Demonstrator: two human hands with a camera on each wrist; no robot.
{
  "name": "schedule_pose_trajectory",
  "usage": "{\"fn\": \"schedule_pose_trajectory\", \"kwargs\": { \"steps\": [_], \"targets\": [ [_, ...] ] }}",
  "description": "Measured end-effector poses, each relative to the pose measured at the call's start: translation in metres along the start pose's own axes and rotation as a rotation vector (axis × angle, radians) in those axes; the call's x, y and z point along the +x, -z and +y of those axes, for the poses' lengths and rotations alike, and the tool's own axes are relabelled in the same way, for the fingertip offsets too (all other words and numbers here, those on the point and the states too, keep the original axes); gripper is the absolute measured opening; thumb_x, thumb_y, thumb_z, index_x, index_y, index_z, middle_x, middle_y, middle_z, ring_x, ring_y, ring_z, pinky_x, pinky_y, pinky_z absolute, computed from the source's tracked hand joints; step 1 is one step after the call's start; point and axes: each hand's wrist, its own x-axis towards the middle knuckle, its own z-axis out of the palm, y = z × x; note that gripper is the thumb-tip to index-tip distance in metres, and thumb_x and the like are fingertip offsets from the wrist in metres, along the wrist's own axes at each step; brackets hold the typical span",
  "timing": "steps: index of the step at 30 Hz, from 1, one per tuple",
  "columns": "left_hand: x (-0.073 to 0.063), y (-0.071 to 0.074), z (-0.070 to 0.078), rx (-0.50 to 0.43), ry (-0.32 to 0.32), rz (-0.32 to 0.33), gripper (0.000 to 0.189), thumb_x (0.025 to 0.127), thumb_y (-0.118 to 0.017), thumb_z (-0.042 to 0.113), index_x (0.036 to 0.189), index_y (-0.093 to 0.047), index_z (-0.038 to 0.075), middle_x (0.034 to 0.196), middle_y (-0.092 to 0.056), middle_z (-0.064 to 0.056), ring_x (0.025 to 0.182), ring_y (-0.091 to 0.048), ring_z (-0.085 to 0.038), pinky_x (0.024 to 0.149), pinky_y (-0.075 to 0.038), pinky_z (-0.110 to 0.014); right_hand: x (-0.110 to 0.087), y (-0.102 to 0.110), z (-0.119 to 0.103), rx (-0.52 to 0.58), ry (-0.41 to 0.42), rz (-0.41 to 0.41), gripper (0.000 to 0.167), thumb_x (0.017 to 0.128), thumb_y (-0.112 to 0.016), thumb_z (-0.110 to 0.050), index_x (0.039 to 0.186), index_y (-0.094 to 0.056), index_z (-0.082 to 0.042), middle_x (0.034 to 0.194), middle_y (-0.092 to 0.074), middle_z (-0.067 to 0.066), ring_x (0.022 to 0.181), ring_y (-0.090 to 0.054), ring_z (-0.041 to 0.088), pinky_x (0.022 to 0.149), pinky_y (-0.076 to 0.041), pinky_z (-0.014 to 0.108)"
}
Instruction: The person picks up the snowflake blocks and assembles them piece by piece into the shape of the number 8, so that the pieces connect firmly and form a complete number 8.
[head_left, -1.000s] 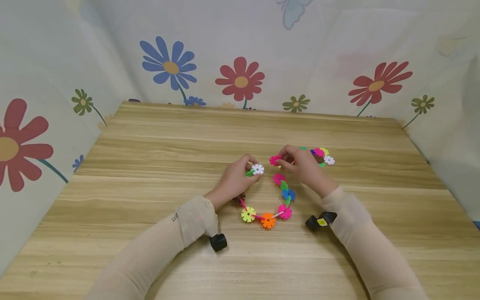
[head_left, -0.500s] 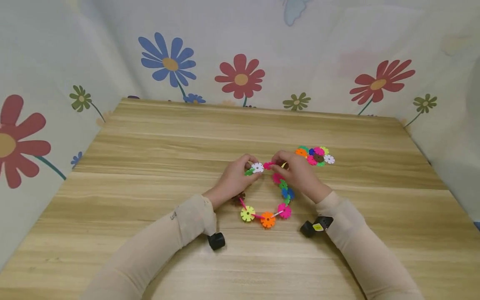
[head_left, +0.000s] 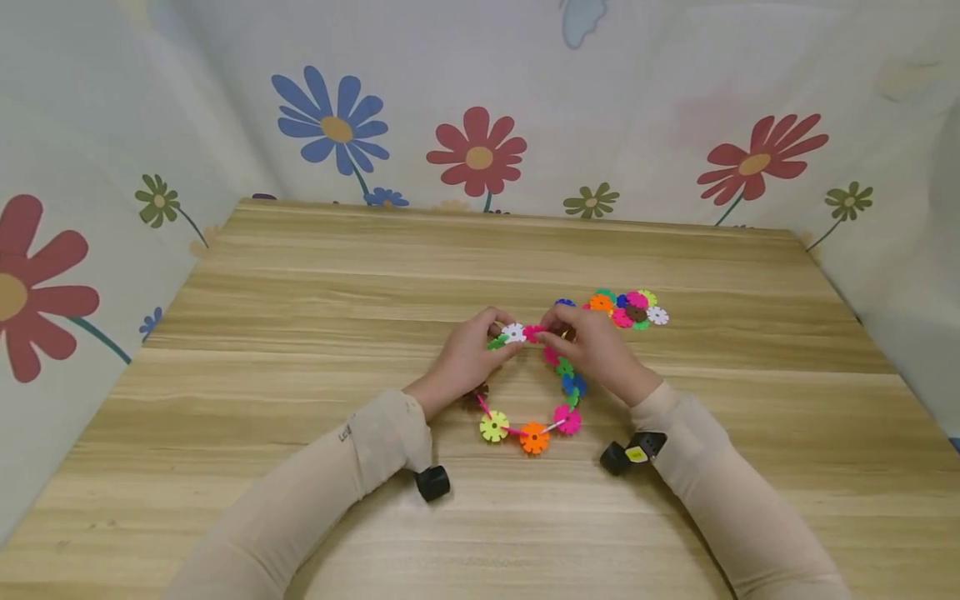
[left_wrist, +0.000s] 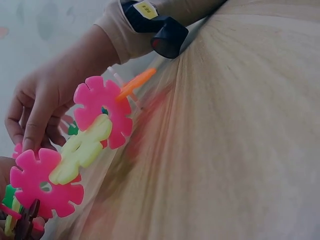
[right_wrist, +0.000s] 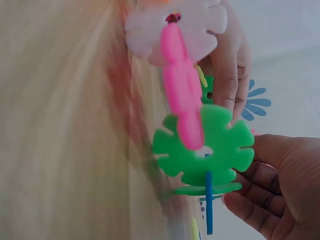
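Note:
My left hand [head_left: 471, 352] pinches a white notched flower disc [head_left: 513, 333], with a green disc [head_left: 497, 342] beside it under the fingers. Right opposite, my right hand [head_left: 596, 343] pinches a pink disc [head_left: 532, 334] whose edge meets the white one. Below both hands hangs a curved chain of linked discs, with yellow [head_left: 494, 427], orange [head_left: 535, 438], pink [head_left: 567, 419] and blue [head_left: 573, 385] among them. In the right wrist view, a large green disc [right_wrist: 220, 142] of the chain partly covers the fingers. Part of the chain is hidden behind the hands.
A small pile of loose discs lies to the right behind my right hand, among them an orange disc [head_left: 602, 302] and a white one [head_left: 657, 316]. The wooden table [head_left: 360, 267] reaches back to a flower-printed curtain [head_left: 630, 100].
My right hand has moved left with the pink disc, from a gap away to the edge of the white disc. My left hand has stayed nearly in place.

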Motion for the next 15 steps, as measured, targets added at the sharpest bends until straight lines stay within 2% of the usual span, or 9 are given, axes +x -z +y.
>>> {"fn": "schedule_pose_trajectory", "kwargs": {
  "steps": [6,10,15],
  "targets": [
    [0.0,-0.001,0.0,0.017,0.001,-0.002,0.035,0.089,-0.069,0.026,0.118,-0.059,0.008,0.106,-0.067,-0.011,0.1,-0.061,-0.025,0.089,-0.051,-0.039,-0.001,-0.01,0.002,-0.013,0.011,0.057,0.007,0.088,-0.069,-0.014,0.087,-0.066,-0.007,0.079,-0.07,0.004,0.071,-0.062,0.017,0.069,-0.054,0.031],
    [-0.001,-0.001,0.001,0.037,0.008,-0.002,0.036,0.09,-0.068,0.024,0.119,-0.059,0.006,0.105,-0.066,-0.012,0.098,-0.06,-0.024,0.089,-0.051,-0.039,-0.001,-0.017,0.005,0.029,0.02,0.103,0.007,0.086,-0.07,-0.011,0.086,-0.066,-0.006,0.077,-0.071,0.006,0.073,-0.066,0.019,0.073,-0.057,0.036],
    [-0.001,-0.002,0.001,0.05,0.006,0.004,0.037,0.09,-0.068,0.024,0.12,-0.06,0.005,0.102,-0.067,-0.011,0.09,-0.059,-0.021,0.084,-0.051,-0.035,-0.002,-0.019,0.007,0.087,-0.01,0.108,0.007,0.087,-0.07,-0.012,0.087,-0.067,-0.005,0.079,-0.071,0.006,0.076,-0.064,0.019,0.075,-0.055,0.036]
  ]
}}
